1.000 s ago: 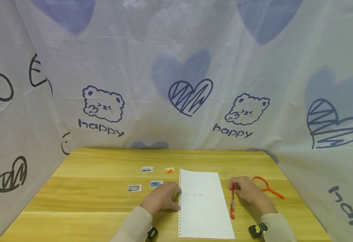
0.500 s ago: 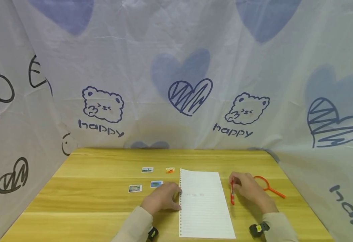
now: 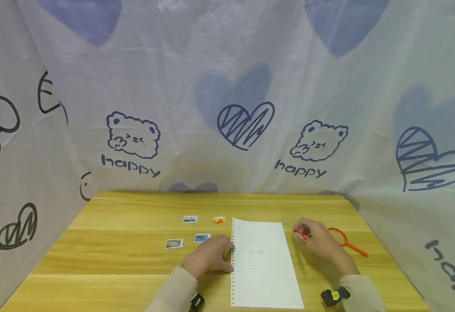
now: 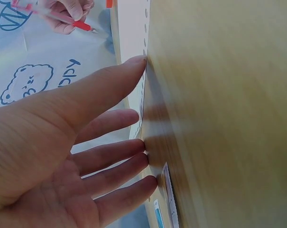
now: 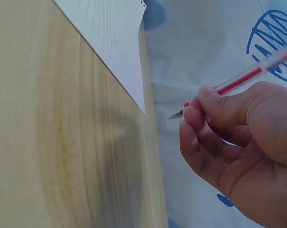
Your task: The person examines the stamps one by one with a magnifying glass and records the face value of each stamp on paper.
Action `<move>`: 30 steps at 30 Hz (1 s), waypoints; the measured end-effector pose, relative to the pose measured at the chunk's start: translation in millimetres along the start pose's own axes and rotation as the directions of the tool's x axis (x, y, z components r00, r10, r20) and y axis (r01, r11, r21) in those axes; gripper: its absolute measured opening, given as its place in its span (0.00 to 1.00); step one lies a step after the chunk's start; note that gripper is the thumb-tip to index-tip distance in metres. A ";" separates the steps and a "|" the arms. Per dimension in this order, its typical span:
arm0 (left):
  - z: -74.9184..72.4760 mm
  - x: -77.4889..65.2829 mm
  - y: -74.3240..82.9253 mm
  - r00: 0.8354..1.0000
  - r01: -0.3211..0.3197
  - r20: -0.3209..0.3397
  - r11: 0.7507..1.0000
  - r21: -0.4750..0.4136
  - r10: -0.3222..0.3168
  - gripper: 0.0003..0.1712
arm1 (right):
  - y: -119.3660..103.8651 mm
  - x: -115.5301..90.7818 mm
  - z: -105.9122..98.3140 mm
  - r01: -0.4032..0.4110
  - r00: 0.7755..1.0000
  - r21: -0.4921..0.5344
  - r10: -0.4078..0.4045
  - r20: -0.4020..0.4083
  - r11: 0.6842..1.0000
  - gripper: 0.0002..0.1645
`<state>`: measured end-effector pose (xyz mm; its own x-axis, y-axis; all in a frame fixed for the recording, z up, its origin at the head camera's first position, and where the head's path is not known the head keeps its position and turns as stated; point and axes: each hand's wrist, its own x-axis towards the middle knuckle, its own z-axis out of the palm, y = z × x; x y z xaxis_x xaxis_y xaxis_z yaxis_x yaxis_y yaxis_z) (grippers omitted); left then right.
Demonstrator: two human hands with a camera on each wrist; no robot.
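My right hand (image 3: pixel 321 240) pinches a clear pen with red parts (image 5: pixel 238 80) between thumb and fingers. The pen's metal tip is bare and sticks out past the fingertips in the right wrist view. This hand is just right of a lined, punched sheet of paper (image 3: pixel 264 277), which bears a faint line of writing (image 3: pixel 250 251). At the sheet's punched left edge rests my left hand (image 3: pixel 209 255), thumb and fingers extended and spread, with fingertips right at that edge. Beside its fingers lies a blue stamp (image 3: pixel 202 238).
Left of the sheet, other small stamps lie apart: a green one (image 3: pixel 174 243), a grey-green one (image 3: pixel 190 219) and a yellow-red one (image 3: pixel 219 220). An orange magnifying glass (image 3: pixel 355 249) lies behind the right hand. A patterned curtain (image 3: pixel 196 164) borders the wooden table (image 3: pixel 114 251).
The pen, earlier hanging lengthwise toward the table's front, has swung up and now appears foreshortened at the right fingertips. The right hand has risen slightly away; the left hand has stayed still.
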<state>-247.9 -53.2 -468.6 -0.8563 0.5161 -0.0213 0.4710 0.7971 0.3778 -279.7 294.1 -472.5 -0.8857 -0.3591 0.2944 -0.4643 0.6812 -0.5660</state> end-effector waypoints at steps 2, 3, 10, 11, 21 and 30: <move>0.1 0.0 -0.1 1.000 -0.004 0.001 1.000 0.007 0.004 0.33 | -0.4 0.0 0.8 -0.005 1.000 0.029 0.005 -0.002 1.000 0.04; 0.0 0.1 0.0 1.000 -0.005 0.001 1.000 0.009 0.005 0.33 | -0.2 0.1 1.2 -0.004 1.000 0.042 0.004 -0.005 0.999 0.04; -0.2 0.3 1.1 1.000 -0.011 -0.005 1.000 0.013 0.011 0.33 | 0.5 1.2 4.8 0.005 1.000 0.109 -0.003 -0.012 0.994 0.03; -0.3 0.2 1.2 1.000 -0.009 -0.005 1.000 0.012 0.010 0.33 | 0.2 1.3 5.3 0.000 1.000 0.118 0.001 -0.013 0.993 0.03; 1.5 -0.4 0.0 1.000 -0.003 -0.005 1.000 0.004 0.003 0.33 | -9.3 1.0 6.0 -0.055 0.996 0.278 0.071 -0.047 0.959 0.09; 2.6 0.6 -1.7 1.000 -0.009 -0.012 1.000 -0.006 0.009 0.32 | -12.8 5.1 8.5 -0.131 0.989 0.426 0.149 -0.009 0.895 0.11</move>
<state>-248.6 -53.4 -471.6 -0.8544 0.5196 -0.0066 0.4777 0.7904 0.3835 -278.3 278.1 -470.3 -0.9448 -0.2479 0.2141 -0.2988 0.3851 -0.8732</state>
